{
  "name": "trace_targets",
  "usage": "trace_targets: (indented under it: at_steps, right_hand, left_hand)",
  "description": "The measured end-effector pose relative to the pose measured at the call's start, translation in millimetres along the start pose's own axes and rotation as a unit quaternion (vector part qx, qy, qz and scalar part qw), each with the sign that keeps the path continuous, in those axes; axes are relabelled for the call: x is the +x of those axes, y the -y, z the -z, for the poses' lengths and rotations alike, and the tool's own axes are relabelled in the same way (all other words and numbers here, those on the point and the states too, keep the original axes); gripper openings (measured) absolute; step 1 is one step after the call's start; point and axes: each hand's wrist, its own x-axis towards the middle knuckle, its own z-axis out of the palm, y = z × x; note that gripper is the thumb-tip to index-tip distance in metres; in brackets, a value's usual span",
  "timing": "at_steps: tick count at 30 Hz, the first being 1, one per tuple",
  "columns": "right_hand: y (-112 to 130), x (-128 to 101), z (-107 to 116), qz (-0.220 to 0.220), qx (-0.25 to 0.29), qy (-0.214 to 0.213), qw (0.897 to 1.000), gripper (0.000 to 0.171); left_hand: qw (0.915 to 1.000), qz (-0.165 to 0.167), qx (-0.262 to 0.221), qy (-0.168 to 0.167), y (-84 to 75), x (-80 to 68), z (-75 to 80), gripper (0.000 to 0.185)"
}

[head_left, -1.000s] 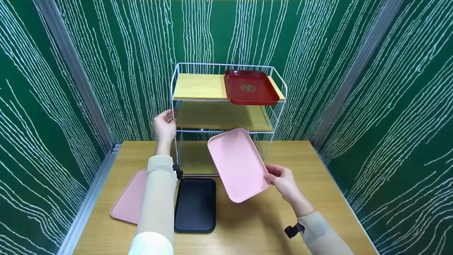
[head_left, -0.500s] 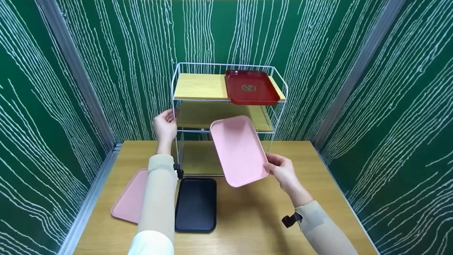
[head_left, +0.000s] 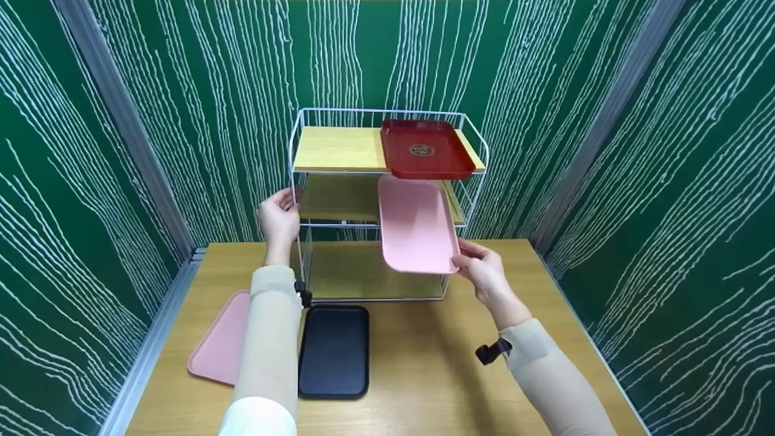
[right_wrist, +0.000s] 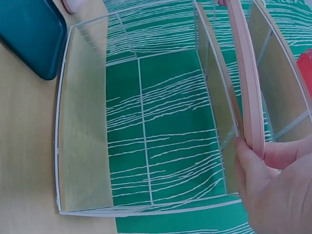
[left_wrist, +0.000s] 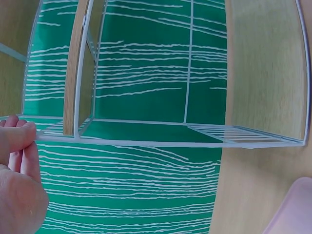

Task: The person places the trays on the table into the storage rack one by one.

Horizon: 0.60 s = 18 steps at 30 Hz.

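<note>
The right hand (head_left: 484,272) pinched the near edge of a pink rectangular plastic tray (head_left: 416,225), its far end over the middle shelf. The left hand (head_left: 278,219) gripped the white wire rack's (head_left: 387,115) front-left post.

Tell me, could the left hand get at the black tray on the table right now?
Probably not at once: the left hand grips the wire rack, so it must let go first. Otherwise nothing covers the black tray, beside that forearm.

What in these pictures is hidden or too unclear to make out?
- Head view: the left forearm covers part of the pink tray on the table.
- Head view: the emblem on the red tray is too small to read.
- Right wrist view: the held pink tray shows edge-on only; the frame cuts off the right hand.
</note>
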Motion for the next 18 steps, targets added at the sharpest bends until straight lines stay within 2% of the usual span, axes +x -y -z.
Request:
trace_targets:
  at_steps: [4,12,18]
  right_hand:
    - [11,5,-2,-0.013,0.007,-0.007,1.0,0.057]
    - [25,14,-5,-0.005,0.007,-0.015,1.0,0.056]
    - [26,18,-2,-0.021,0.009,-0.024,0.999,0.055]
  left_hand:
    - [1.0,0.005,0.003,-0.001,-2.2,1.6,0.0,0.036]
    - [1.0,0.001,0.007,0.0,-2.6,3.2,0.2,0.038]
    - [0.9999,0.003,-0.016,0.003,2.6,1.8,-1.0,0.037]
